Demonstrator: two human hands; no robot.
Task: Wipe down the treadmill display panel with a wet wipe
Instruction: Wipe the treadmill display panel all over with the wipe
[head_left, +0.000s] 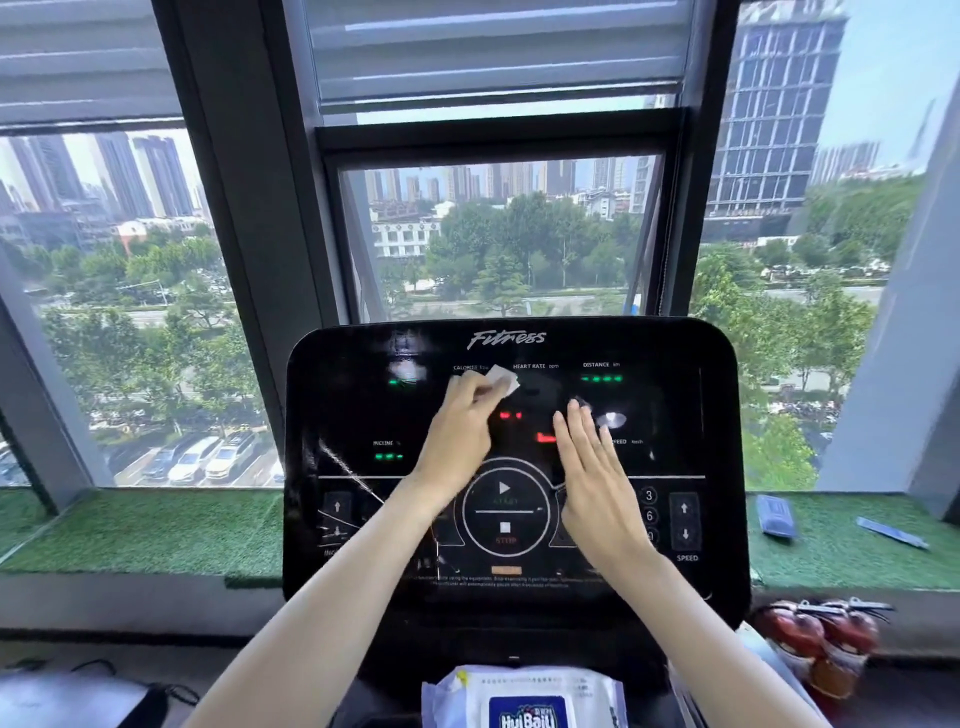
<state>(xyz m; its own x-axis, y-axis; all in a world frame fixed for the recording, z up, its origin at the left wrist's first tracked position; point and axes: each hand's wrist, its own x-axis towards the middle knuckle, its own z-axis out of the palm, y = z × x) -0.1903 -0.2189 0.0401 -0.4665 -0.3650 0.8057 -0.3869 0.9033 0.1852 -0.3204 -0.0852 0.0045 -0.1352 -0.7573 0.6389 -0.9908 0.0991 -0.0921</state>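
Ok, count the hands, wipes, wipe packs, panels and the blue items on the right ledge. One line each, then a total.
hands: 2, left hand and right hand
wipe: 1, in the left hand
pack: 1
panel: 1
blue items on the ledge: 2
total: 7

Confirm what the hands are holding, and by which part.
The left hand grips the wet wipe by its lower-left part against the display panel; its upper-right corner pokes out. The right hand holds nothing, fingers straight.
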